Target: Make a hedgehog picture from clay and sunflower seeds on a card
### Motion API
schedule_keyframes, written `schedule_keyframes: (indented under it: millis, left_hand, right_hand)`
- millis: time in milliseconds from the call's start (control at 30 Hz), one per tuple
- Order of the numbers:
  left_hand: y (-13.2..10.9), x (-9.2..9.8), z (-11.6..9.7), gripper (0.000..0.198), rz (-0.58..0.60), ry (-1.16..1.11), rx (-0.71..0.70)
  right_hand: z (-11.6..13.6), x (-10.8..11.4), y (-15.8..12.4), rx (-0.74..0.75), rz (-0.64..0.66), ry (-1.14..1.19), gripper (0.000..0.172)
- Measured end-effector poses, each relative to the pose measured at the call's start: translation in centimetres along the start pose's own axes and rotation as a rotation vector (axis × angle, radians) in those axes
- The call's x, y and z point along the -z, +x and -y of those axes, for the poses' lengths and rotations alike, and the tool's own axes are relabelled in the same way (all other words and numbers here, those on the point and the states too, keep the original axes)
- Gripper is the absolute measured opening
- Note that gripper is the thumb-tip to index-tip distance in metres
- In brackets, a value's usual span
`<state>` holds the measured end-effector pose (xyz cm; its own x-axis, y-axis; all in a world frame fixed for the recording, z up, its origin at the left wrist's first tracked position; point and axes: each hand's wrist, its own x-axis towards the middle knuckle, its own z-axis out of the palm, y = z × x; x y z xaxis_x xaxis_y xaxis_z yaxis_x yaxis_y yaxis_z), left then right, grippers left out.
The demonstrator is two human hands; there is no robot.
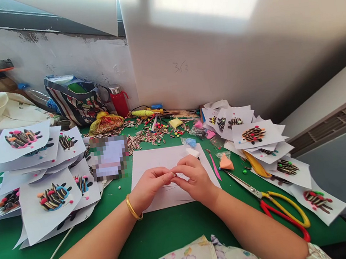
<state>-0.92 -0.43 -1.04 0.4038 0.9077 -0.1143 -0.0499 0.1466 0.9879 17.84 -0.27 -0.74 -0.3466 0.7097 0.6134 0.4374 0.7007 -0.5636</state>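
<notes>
Over a white sheet of paper [154,159], my left hand [151,186] and my right hand [196,181] meet at the fingertips. Both are closed in a pinch. Whatever lies between the fingers is too small and too covered to make out. A gold bangle [134,208] circles my left wrist. Just past my right fingers, a small bag of blue clay [190,142] rests at the sheet's top edge. A pink modelling tool [214,166] and a bag of orange clay [226,161] lie to the right of my right hand.
Scissors [263,194] with yellow and red handles lie at right. Paper pictures made with seeds are piled at left [25,185] and right [258,135]. Seeds and small coloured balls [151,136] spread at the back, before a red bottle [119,102] and striped bag [71,100]. A white cable [61,244] crosses the left side.
</notes>
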Motion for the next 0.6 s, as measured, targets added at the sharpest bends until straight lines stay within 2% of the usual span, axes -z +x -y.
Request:
schedule_keyframes:
  millis: [433,600]
  left_hand:
    - [0.01,-0.23,-0.63,0.028,-0.027,0.031,-0.016]
    - [-0.05,-0.22,-0.80,0.029,-0.040,0.049,-0.026]
  right_hand:
    - [-0.03,0.02,-0.06,0.009,-0.020,-0.035,0.013]
    - [0.09,0.16,0.04,-0.002,-0.024,-0.027,0.019]
